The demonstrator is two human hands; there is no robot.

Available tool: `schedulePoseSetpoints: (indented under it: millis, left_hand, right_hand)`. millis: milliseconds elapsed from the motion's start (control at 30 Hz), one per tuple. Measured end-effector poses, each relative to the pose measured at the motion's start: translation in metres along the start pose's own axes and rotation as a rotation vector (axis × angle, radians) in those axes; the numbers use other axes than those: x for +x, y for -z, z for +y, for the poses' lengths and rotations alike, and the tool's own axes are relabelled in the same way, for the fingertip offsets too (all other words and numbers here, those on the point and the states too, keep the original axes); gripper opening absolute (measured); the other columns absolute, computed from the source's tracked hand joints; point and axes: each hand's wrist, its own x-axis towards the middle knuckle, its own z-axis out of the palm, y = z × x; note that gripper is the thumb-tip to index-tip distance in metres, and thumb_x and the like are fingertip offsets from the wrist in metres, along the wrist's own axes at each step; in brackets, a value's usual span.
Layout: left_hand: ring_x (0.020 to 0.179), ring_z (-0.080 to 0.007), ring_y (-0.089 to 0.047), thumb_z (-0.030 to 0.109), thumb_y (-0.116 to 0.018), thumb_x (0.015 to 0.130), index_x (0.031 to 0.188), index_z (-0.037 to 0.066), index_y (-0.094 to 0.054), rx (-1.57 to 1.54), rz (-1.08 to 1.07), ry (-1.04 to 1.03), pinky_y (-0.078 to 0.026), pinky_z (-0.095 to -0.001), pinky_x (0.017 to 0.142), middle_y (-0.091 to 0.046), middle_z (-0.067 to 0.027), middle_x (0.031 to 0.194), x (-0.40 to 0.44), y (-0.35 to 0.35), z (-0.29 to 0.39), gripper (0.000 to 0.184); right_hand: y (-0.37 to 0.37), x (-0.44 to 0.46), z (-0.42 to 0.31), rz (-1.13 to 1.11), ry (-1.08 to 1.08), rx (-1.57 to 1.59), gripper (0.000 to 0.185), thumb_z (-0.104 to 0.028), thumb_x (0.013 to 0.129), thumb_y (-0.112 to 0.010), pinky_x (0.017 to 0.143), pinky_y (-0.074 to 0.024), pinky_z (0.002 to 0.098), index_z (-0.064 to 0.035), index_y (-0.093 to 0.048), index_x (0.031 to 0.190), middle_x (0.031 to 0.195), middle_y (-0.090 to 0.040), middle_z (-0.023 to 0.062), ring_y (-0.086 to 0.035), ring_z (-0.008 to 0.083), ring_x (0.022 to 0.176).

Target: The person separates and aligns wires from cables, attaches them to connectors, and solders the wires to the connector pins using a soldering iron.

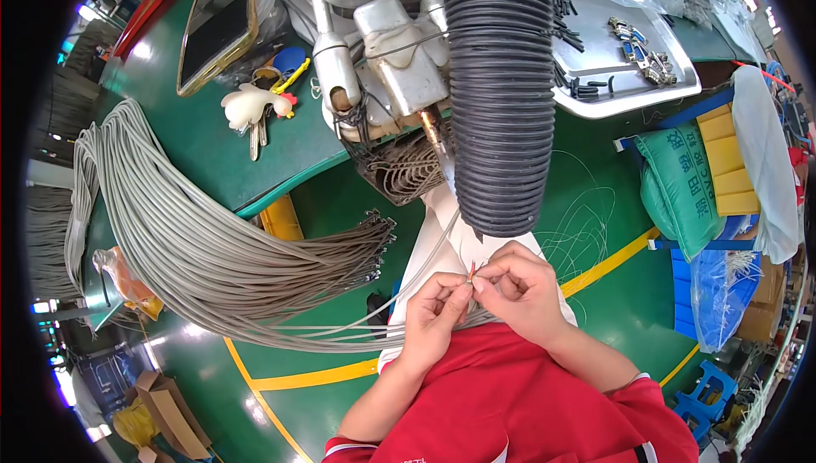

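Observation:
Above my lap, my left hand pinches the end of a grey cable between thumb and fingers. Thin coloured wires, some reddish, stick out of that end. My right hand is closed at the same spot, its thumb and index finger pinched on the wires. Both hands' fingertips nearly meet. To the left, a thick bundle of grey cables hangs over the table edge, its ends close to my legs. Just beyond my hands is the lower mouth of a black corrugated hose.
A metal bench machine with a copper-coloured tip stands ahead. A white tray holds metal connectors and short black tubes. On the green table lie a phone and keys. A green sack stands right.

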Motion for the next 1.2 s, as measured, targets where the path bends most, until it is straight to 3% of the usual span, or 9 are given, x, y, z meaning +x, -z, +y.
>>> schedulePoseSetpoints:
  millis: [167, 300, 433, 533, 700, 800, 967, 1067, 1200]
  left_hand:
    - [0.055, -0.0050, -0.040, 0.010, -0.049, 0.088, 0.096, 0.002, -0.051, -0.135, -0.047, -0.040, -0.032, -0.0177, 0.049, -0.055, -0.0031, 0.073, 0.000, 0.005, -0.010, 0.012]
    - [0.054, -0.0059, -0.039, 0.011, -0.047, 0.088, 0.097, 0.002, -0.052, -0.211, -0.107, -0.025, -0.032, -0.0180, 0.050, -0.055, -0.0047, 0.073, 0.000, 0.012, -0.004, 0.014]
    - [0.053, -0.0059, -0.037, 0.013, -0.045, 0.089, 0.099, 0.001, -0.052, -0.219, -0.128, 0.001, -0.032, -0.0177, 0.051, -0.056, -0.0064, 0.074, -0.002, 0.012, -0.002, 0.016]
    - [0.053, -0.0057, -0.036, 0.014, -0.045, 0.090, 0.099, 0.001, -0.051, -0.226, -0.111, -0.006, -0.031, -0.0176, 0.051, -0.056, -0.0075, 0.074, -0.001, 0.010, -0.004, 0.017]
    - [0.052, -0.0055, -0.036, 0.015, -0.044, 0.090, 0.100, 0.002, -0.051, -0.242, -0.113, -0.035, -0.031, -0.0176, 0.051, -0.056, -0.0088, 0.074, 0.001, 0.009, -0.004, 0.018]
    - [0.052, -0.0055, -0.035, 0.015, -0.044, 0.090, 0.100, 0.002, -0.051, -0.226, -0.150, -0.024, -0.030, -0.0175, 0.050, -0.056, -0.0090, 0.074, 0.001, 0.011, 0.000, 0.018]
    - [0.052, -0.0051, -0.035, 0.015, -0.043, 0.090, 0.100, 0.002, -0.050, -0.204, -0.197, 0.010, -0.029, -0.0172, 0.049, -0.056, -0.0092, 0.073, 0.000, 0.014, 0.003, 0.018]
    - [0.052, -0.0048, -0.035, 0.015, -0.043, 0.090, 0.099, 0.002, -0.051, -0.199, -0.196, 0.013, -0.029, -0.0169, 0.048, -0.057, -0.0087, 0.073, 0.000, 0.014, 0.005, 0.018]
    - [0.051, -0.0042, -0.035, 0.016, -0.044, 0.090, 0.098, 0.003, -0.052, -0.185, -0.161, 0.058, -0.028, -0.0166, 0.048, -0.057, -0.0065, 0.073, -0.001, 0.013, 0.003, 0.017]
  right_hand:
    - [-0.021, -0.005, 0.001, 0.117, -0.143, 0.514, 0.005, 0.004, 0.074, -0.059, 0.048, -0.0322, 0.0167, 0.0022, -0.056, 0.077, 0.076, -0.051, 0.0015, -0.039, 0.0032, 0.049]
    - [-0.022, -0.001, -0.006, 0.063, -0.485, 0.954, 0.005, 0.005, 0.075, -0.057, 0.051, -0.0339, 0.0166, 0.0024, -0.054, 0.076, 0.078, -0.050, 0.0025, -0.041, 0.0046, 0.052]
    - [-0.013, 0.001, -0.004, -0.084, -0.413, 0.843, 0.004, 0.002, 0.077, -0.056, 0.044, -0.0378, 0.0180, 0.0007, -0.052, 0.077, 0.077, -0.052, 0.0020, -0.042, 0.0010, 0.048]
    - [-0.007, -0.003, -0.004, -0.009, 0.097, -0.016, 0.002, 0.000, 0.080, -0.054, 0.051, -0.0459, 0.0205, 0.0017, -0.052, 0.081, 0.077, -0.054, 0.0043, -0.052, 0.0070, 0.054]
    - [-0.016, -0.009, 0.003, 0.083, 0.099, 0.050, 0.003, -0.001, 0.081, -0.053, 0.049, -0.0432, 0.0191, 0.0019, -0.053, 0.081, 0.075, -0.055, 0.0045, -0.051, 0.0060, 0.054]
    - [-0.014, 0.002, 0.006, -0.066, -0.311, 0.869, 0.004, -0.002, 0.080, -0.054, 0.043, -0.0315, 0.0161, 0.0016, -0.057, 0.082, 0.076, -0.056, 0.0043, -0.040, 0.0009, 0.048]
    - [0.000, 0.011, -0.001, -0.181, -0.297, 0.731, 0.009, 0.001, 0.079, -0.056, 0.054, -0.0450, 0.0216, 0.0070, -0.056, 0.087, 0.079, -0.056, 0.0074, -0.054, 0.0098, 0.061]
    - [-0.002, 0.010, 0.015, -0.136, -0.038, 0.439, 0.011, -0.003, 0.078, -0.058, 0.042, -0.0299, 0.0169, 0.0009, -0.061, 0.088, 0.077, -0.058, 0.0027, -0.037, 0.0021, 0.046]
    - [0.006, 0.010, -0.006, -0.086, 0.026, 0.074, 0.012, -0.005, 0.076, -0.061, 0.042, -0.0298, 0.0183, 0.0010, -0.061, 0.086, 0.071, -0.057, 0.0020, -0.035, 0.0029, 0.045]
